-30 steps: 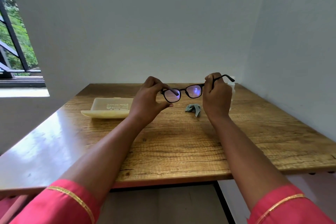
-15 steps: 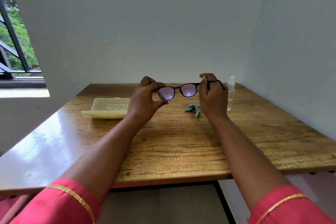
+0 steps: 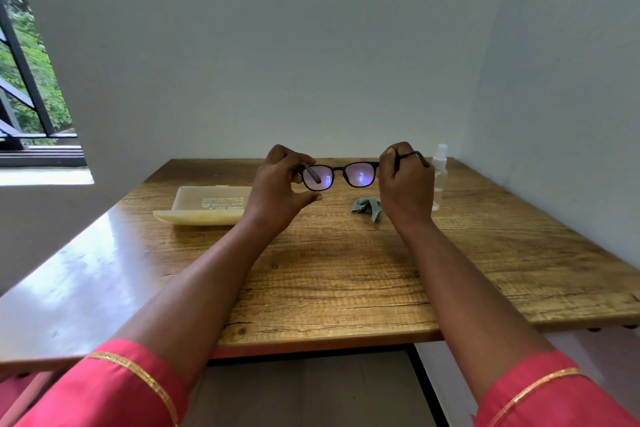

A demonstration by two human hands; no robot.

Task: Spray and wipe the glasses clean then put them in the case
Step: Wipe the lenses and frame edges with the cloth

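Both hands hold the glasses (image 3: 341,175) up above the desk (image 3: 346,270), lenses facing the person. The left hand (image 3: 277,189) has its fingers curled around the left temple arm, thumb stretched out below. The right hand (image 3: 405,184) is fisted tight on the right temple arm, whose tip sticks out past the knuckles. Below, on the desk, the open cream case (image 3: 204,206) lies left of the left hand, a crumpled grey cloth (image 3: 367,206) beside the right wrist, and a clear spray bottle (image 3: 440,177) just behind the right hand.
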